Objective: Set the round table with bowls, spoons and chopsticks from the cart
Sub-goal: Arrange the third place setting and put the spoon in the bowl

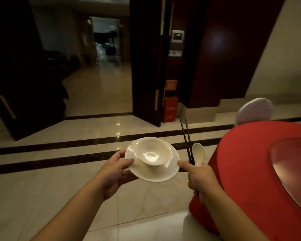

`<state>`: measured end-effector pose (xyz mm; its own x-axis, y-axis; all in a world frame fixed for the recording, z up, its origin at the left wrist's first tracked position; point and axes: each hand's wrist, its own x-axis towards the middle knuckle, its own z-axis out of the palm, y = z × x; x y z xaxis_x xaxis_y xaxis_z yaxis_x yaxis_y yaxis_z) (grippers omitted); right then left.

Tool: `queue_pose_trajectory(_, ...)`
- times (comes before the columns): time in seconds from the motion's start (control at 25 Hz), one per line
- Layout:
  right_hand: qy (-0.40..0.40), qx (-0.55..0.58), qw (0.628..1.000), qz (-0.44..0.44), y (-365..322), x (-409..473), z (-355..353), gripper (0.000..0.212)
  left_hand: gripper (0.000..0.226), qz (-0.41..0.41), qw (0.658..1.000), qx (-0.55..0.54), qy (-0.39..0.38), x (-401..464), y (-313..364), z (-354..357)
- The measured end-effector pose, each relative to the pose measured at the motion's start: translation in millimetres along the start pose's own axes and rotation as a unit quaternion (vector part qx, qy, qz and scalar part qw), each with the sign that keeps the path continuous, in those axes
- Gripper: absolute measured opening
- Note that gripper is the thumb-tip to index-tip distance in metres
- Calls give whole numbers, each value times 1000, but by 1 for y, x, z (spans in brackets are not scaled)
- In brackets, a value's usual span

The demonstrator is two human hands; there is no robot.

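Observation:
A white bowl (pixel 152 153) sits tilted on a white plate (pixel 156 173), carried in the air above the floor. My left hand (pixel 116 173) grips the plate's left rim, thumb on top and fingers underneath. My right hand (pixel 200 178) holds a pair of dark chopsticks (pixel 187 138) and a white spoon (pixel 198 153) upright in its fist, while its forefinger touches the plate's right rim. The round table (pixel 250 171), draped in a red cloth, stands just to the right of my right hand.
A glass turntable (pixel 292 169) lies on the table. A white-covered chair (pixel 255 111) stands behind the table. An open dark doorway (pixel 101 66) leads to a corridor ahead, with dark wooden doors either side and a red box (pixel 170 109) at the wall. Tiled floor lies below.

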<state>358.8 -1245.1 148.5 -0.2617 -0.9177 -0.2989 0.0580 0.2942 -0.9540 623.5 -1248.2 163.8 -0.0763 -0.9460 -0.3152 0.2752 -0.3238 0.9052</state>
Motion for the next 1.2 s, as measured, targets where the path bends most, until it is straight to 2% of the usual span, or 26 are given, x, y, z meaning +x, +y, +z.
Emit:
queue_pose_trajectory(0.12, 55, 23, 998, -3, -16, 60, 0, 26, 40, -25, 998, 18, -54, 84, 26, 19)
queue_pose_trajectory(0.32, 113, 55, 992, -12, -36, 194, -5, 28, 33, -43, 993, 41, -99, 233, 54, 62)
queue_pose_trajectory(0.56, 123, 77, 989, -14, -80, 373, -16, 39, 31, -51, 990, 55, -119, 413, 95, 121)
queue_pose_trajectory(0.8, 163, 80, 983, -16, -135, 511, -49, 37, 30, -64, 982, 67, -164, 572, 131, 201)
queue_pose_trajectory(0.96, 210, 90, 973, -26, -153, 599, -79, 31, 33, -78, 967, 79, -228, 686, 137, 265)
queue_pose_trajectory(1.2, 320, 97, 942, -28, -183, 735, -134, 17, 35, -125, 925, 105, -343, 867, 143, 384)
